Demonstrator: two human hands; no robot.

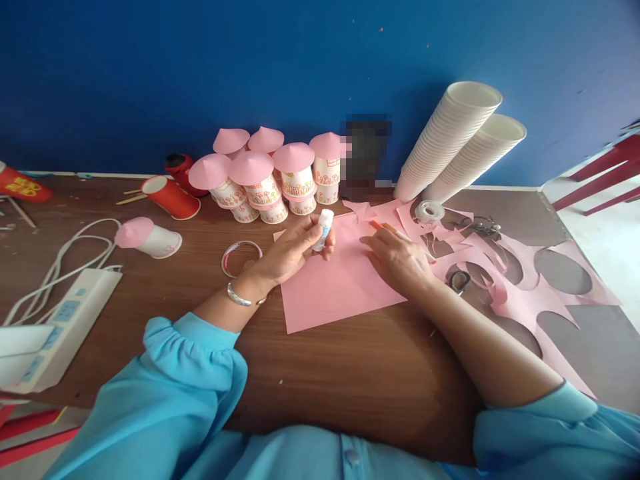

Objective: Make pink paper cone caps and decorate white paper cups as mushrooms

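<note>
My left hand [295,250] is closed around a white glue stick [324,230], held upright above the left part of a pink paper sheet [340,280]. My right hand [400,260] is palm down over the sheet's right side, its fingers bent together. A small orange piece [377,225] shows at the far side of these fingers; what lies under them is hidden. Behind the sheet stand several white paper cups with red drawings and pink paper cone roofs [295,159], some stacked in two tiers.
Two tall stacks of white paper cups [450,140] lean by the blue wall. Cut pink scraps [525,273], a tape roll [430,212] and black-handled scissors [457,281] lie right. Left are a tipped cup with a pink roof [155,241], a red cup [170,198] and a power strip [75,327].
</note>
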